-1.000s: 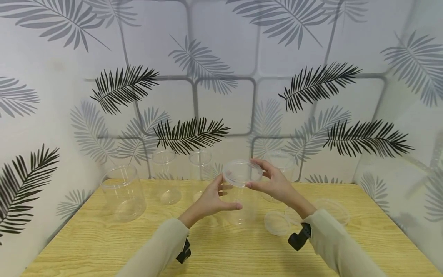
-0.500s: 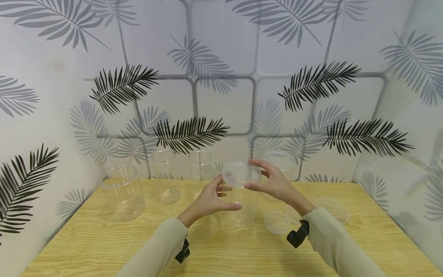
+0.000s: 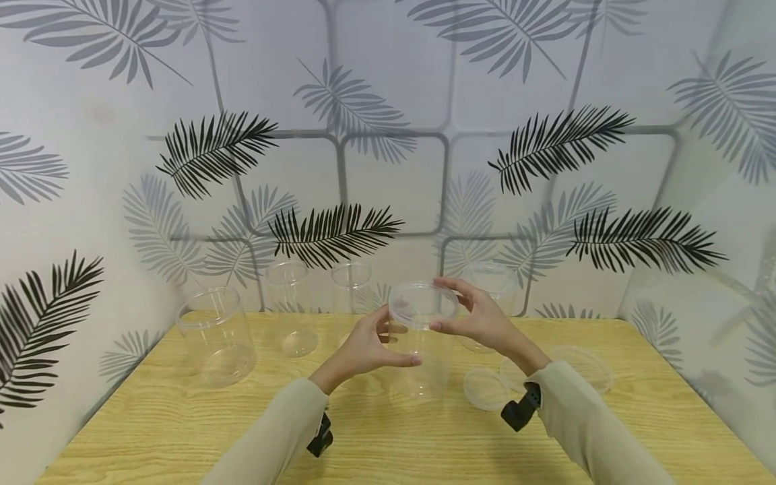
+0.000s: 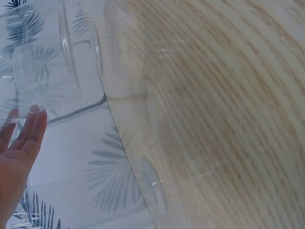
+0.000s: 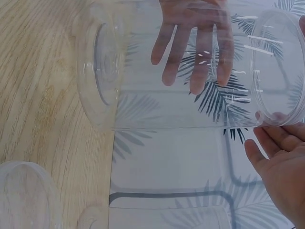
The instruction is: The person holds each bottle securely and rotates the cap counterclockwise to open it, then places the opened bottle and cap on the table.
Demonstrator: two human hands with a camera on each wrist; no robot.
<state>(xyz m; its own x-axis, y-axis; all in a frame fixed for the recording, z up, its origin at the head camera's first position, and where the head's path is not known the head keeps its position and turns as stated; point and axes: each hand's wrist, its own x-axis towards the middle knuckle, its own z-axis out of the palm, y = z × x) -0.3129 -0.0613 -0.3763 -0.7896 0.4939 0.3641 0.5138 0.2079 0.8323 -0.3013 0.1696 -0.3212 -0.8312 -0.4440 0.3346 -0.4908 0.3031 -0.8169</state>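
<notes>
A tall clear plastic jar [image 3: 427, 357] stands upright between the hands, with a round clear lid [image 3: 422, 304] across its top. My left hand [image 3: 370, 345] holds the jar's side, thumb in front and fingers behind. Through the clear wall in the right wrist view, the left fingers [image 5: 198, 62] lie spread against the jar. My right hand [image 3: 485, 322] grips the lid's edge from the right, thumb near and fingers far. Whether the jar's bottom touches the table cannot be made out.
On the wooden table [image 3: 182, 431], a wide clear jar [image 3: 218, 343] stands at left. Two narrower jars [image 3: 291, 310] are behind, another jar [image 3: 494, 283] behind the right hand. A small lid [image 3: 485, 391] and a large lid [image 3: 585, 369] lie at right. A patterned wall backs the table.
Both hands keep their hold on the jar and lid. They have shifted only very slightly to the left.
</notes>
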